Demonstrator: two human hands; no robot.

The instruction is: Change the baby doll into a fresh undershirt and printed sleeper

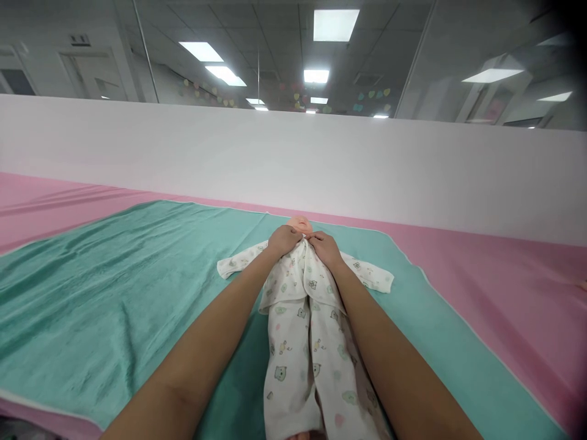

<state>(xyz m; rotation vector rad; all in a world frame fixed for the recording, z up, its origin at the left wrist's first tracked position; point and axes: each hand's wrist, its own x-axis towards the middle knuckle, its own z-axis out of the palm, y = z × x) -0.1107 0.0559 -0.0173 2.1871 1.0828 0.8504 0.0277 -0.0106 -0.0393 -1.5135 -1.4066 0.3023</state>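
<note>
A baby doll [300, 224] lies on its back, its head away from me. It wears a white printed top [287, 276] and matching trousers [290, 342]. Both sleeves stretch out to the sides, and a bit of a foot [300, 436] shows at the bottom edge. At the neckline my left hand [284, 239] is closed on the left side of the top's collar. My right hand [324, 247] pinches the collar's right side, close beside it. The fingertips nearly meet under the doll's chin, and whatever fastening lies there is too small to make out.
Under the doll spreads a teal blanket [151, 275], wrinkled at the left, over a pink cover [495, 287]. Behind stands a low white wall [293, 162] with a glass or mirror panel [284, 55] above it. Something skin-coloured [582, 285] shows at the right edge.
</note>
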